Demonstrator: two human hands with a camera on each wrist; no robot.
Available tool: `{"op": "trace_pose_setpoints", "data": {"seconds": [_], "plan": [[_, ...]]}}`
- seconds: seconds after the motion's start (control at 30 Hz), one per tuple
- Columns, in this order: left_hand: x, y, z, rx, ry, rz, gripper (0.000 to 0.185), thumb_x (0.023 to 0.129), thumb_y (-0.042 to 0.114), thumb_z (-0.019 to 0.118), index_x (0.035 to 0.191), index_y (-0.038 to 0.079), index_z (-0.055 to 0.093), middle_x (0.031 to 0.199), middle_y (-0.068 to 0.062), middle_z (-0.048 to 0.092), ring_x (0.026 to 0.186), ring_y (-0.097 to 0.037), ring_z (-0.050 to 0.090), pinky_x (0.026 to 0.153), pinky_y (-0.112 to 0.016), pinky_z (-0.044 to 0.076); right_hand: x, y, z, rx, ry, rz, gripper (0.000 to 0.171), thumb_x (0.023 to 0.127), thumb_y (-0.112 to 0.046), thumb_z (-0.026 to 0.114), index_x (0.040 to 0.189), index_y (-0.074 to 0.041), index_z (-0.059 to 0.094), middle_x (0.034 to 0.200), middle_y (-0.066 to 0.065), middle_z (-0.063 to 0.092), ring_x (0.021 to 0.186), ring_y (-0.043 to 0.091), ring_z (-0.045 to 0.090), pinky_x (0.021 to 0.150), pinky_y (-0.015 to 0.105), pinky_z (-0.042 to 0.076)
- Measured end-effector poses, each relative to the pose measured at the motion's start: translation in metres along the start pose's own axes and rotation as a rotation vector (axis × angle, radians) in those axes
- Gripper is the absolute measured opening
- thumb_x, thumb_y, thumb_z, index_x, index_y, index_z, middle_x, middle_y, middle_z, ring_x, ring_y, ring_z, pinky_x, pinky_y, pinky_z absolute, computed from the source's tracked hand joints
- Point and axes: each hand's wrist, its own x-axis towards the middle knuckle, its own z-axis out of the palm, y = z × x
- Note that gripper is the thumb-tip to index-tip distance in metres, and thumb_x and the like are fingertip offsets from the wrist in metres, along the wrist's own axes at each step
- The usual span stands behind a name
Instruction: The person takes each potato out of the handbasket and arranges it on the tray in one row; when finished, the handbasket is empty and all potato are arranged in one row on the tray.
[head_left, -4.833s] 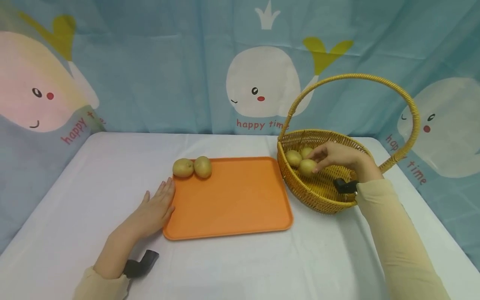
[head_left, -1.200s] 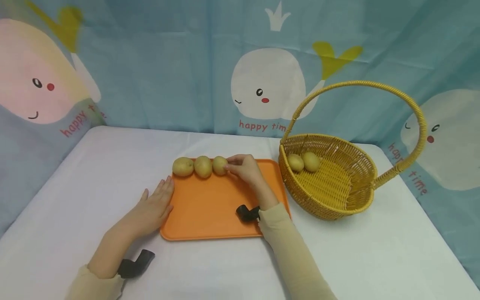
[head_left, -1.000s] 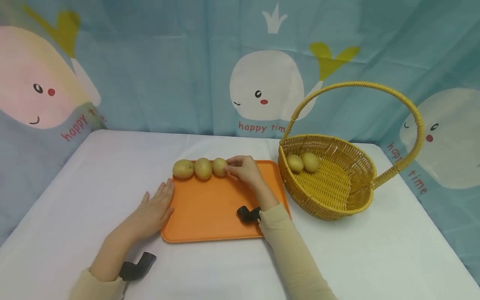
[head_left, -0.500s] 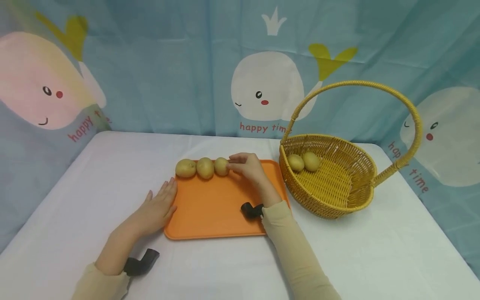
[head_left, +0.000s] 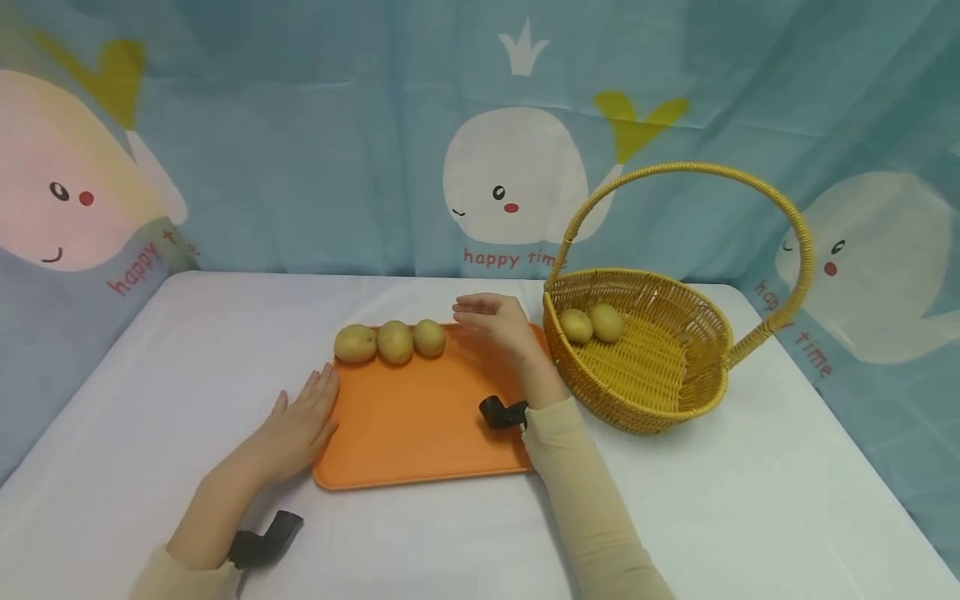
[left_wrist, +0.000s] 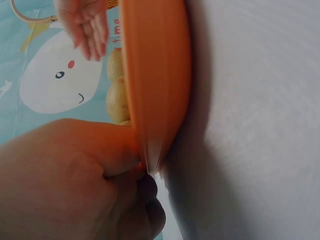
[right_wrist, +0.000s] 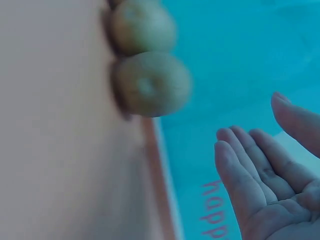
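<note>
Right hand (head_left: 498, 321) hovering over the orange tray's (head_left: 427, 425) far edge, fingers loosely spread and holding nothing; nearest potato (head_left: 429, 337) just at nine o'clock, ending a touching three-potato row running nine-to-three. Left hand (head_left: 300, 421) laid flat, fingers straight, against the tray's left rim. Two more potatoes (head_left: 591, 323) in the wicker basket (head_left: 667, 392) at three o'clock, nearer the right hand.

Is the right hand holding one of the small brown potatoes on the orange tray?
No, the right hand is open and empty beside the row of small brown potatoes.
</note>
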Motion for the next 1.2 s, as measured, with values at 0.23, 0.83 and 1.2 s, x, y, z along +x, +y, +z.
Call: {"op": "trace_pose_setpoints", "data": {"seconds": [0.23, 0.83, 1.2], "plan": [[-0.001, 0.001, 0.005, -0.022, 0.003, 0.001, 0.064, 0.097, 0.017, 0.049, 0.144, -0.013, 0.018, 0.15, -0.031, 0.014, 0.138, -0.047, 0.011, 0.101, -0.072, 0.007, -0.016, -0.036, -0.022, 0.069, -0.007, -0.028, 0.036, 0.088, 0.003, 0.061, 0.123, 0.011, 0.055, 0.121, 0.026, 0.058, 0.104, 0.022, 0.063, 0.091, 0.032, 0.049], [-0.002, -0.003, 0.002, -0.003, -0.005, -0.021, 0.065, 0.096, 0.016, 0.048, 0.144, -0.014, 0.015, 0.15, -0.031, 0.014, 0.138, -0.047, 0.011, 0.1, -0.072, 0.007, -0.042, -0.078, -0.13, -0.113, 0.045, -0.099, 0.035, 0.087, -0.002, 0.065, 0.12, 0.007, 0.058, 0.104, 0.003, 0.069, 0.095, 0.013, 0.065, 0.086, 0.024, 0.05], [0.001, -0.002, 0.001, -0.02, -0.016, -0.014, 0.066, 0.097, 0.016, 0.047, 0.145, -0.013, 0.013, 0.151, -0.031, 0.011, 0.138, -0.047, 0.009, 0.101, -0.071, 0.006, -0.041, -0.07, -0.17, -0.245, 0.075, 0.013, 0.044, 0.091, -0.007, 0.062, 0.129, 0.01, 0.049, 0.118, 0.013, 0.064, 0.104, 0.016, 0.063, 0.087, 0.024, 0.05]]}}
